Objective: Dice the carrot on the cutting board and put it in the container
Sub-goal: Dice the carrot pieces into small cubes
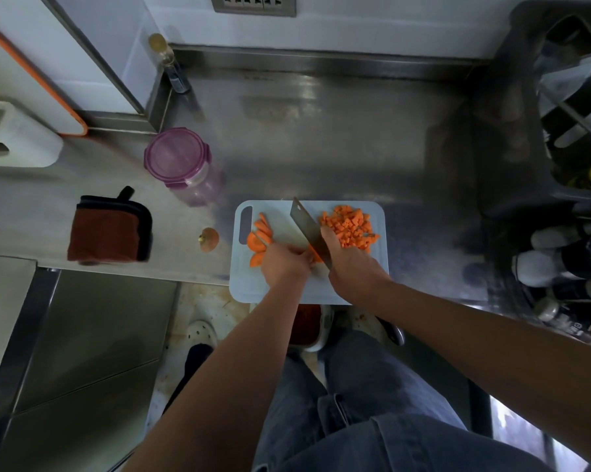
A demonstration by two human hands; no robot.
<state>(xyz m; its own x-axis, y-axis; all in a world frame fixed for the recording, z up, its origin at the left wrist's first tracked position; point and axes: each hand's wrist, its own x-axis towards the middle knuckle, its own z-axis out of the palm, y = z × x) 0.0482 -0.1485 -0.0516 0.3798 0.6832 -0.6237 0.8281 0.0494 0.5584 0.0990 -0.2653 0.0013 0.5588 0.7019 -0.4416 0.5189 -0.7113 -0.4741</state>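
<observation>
A pale blue cutting board [372,284] lies at the counter's front edge. A heap of diced carrot [350,224] covers its far right part. Several carrot slices [259,238] lie at its left. My left hand [285,262] presses down on carrot strips, mostly hidden under my fingers. My right hand [350,264] grips a cleaver [307,229], blade down against the strips beside my left fingers. The clear container with a purple lid [178,160] stands closed, left of and behind the board.
A carrot end [208,238] lies on the steel counter [338,137] left of the board. A folded brown cloth [108,231] sits further left. A bottle [169,61] stands at the back. A dark rack with bottles [573,137] fills the right side.
</observation>
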